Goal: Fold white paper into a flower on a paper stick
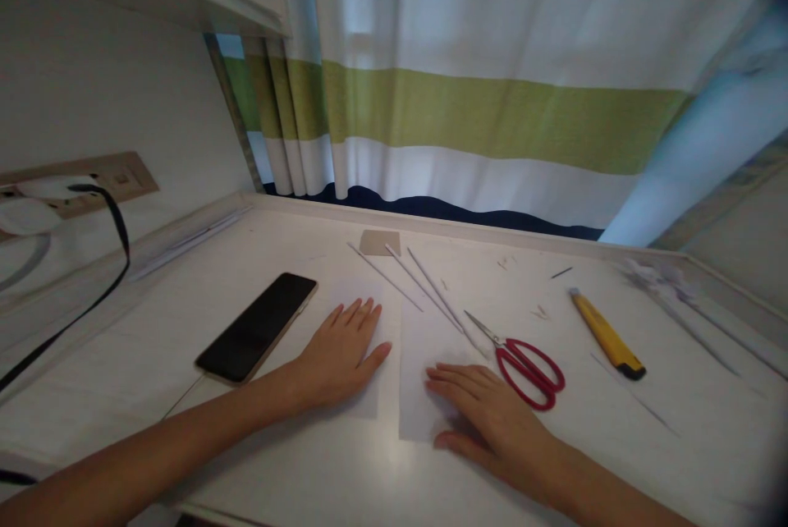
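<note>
My left hand [341,353] lies flat on a sheet of white paper, fingers stretched away from me and thumb apart. A second white paper sheet [414,404] is beside it, with a narrow gap between the two. Over that second sheet rests my right hand [486,412], palm down, its fingers extended to the left and holding nothing. Just beyond the right hand are red-handled scissors [530,371], blades partly apart. Several thin white rolled paper sticks [431,297] lie above the sheets, some overlapping the right one.
A black-screened phone [262,328] with a cable lies left of my left hand. At the right are a yellow utility knife [607,334] and crumpled white paper pieces [662,277]. A beige card [380,243] sits near the back. A black cord [116,264] hangs from the wall socket.
</note>
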Demonstrator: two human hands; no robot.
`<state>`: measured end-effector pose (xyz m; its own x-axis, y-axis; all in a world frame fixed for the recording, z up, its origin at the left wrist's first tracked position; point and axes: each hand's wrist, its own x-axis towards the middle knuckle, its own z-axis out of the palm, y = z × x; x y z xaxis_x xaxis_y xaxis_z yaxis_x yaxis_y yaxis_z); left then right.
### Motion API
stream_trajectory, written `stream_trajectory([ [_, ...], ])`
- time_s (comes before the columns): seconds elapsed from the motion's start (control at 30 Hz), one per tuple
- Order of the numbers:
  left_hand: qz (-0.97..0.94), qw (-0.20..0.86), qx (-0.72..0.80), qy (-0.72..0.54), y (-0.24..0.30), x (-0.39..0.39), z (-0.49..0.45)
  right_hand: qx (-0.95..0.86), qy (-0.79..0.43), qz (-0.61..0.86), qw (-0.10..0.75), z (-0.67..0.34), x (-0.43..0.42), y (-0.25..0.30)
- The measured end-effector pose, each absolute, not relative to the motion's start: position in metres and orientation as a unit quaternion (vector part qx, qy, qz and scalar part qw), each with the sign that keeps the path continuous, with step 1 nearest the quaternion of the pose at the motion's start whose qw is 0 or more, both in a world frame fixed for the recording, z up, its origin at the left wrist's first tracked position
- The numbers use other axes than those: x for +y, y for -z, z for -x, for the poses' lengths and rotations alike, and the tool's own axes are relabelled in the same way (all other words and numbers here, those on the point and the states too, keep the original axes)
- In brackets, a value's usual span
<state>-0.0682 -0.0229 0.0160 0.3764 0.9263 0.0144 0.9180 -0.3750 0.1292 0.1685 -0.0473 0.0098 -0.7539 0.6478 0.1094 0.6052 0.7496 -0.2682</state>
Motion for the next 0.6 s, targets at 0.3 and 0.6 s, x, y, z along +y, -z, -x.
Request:
stream_trajectory([
  [0.3,-0.836,0.064,0.536,-0.096,-0.042,-0.011,0.068,-0.844,-0.133,0.42,0.306,-0.174,-0.02,-0.011],
  [0.6,-0.711,0.466,0.436,-0.295,-0.05,-0.027,0.06,-0.59,-0.299,0.426,0.617,-0.178,-0.004,-0.093],
])
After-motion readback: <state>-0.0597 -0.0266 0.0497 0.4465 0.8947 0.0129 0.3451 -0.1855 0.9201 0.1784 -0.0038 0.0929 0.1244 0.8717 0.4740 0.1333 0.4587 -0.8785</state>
